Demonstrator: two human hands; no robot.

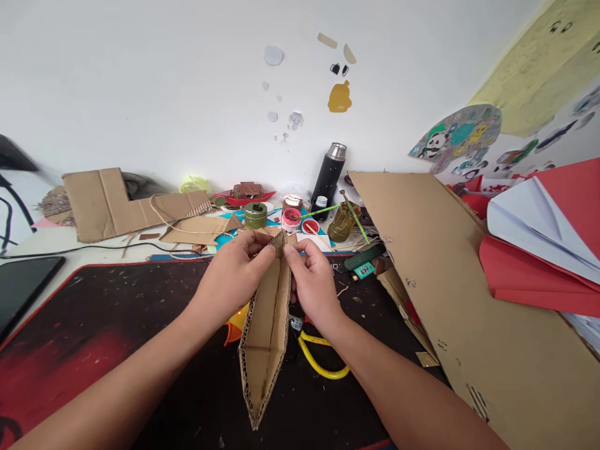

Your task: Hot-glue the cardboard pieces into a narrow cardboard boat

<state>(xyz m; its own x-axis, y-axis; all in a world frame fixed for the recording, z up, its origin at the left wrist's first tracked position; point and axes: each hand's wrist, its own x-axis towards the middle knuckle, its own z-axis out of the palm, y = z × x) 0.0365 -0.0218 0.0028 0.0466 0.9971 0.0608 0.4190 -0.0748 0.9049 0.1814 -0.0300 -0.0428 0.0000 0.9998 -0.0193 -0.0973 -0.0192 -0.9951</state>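
Although the back of the bench (75, 261) was crowded, its front was covered by a dark mat (117, 300) with a red edge, and the piece in hand was held above this mat. At the right, a large cardboard sheet (450, 269) was seen, touched by neither hand. Over the middle of the mat, a long cardboard shell (260, 331) was held, its near end drawn to a point; whether that point was resting on the mat could not be told. Its shaping was judged to be well advanced: side walls were raised along both edges, the walls were brought together at the near end, and a crease was shown across the floor. The narrow far end was pinched by the left hand (237, 265) and the right hand (314, 275), each grip being closed with thumb against fingers on the cardboard. From this, the far joint was judged to be the part left to be settled, though whether it was already fixed could not be told. Beside the shell, a yellow handle (335, 375) was partly hidden by the right arm. No paint was seen on the shell's visible inside, while a green jar (255, 215) and a smaller pink jar (291, 220) were left unheld behind it.
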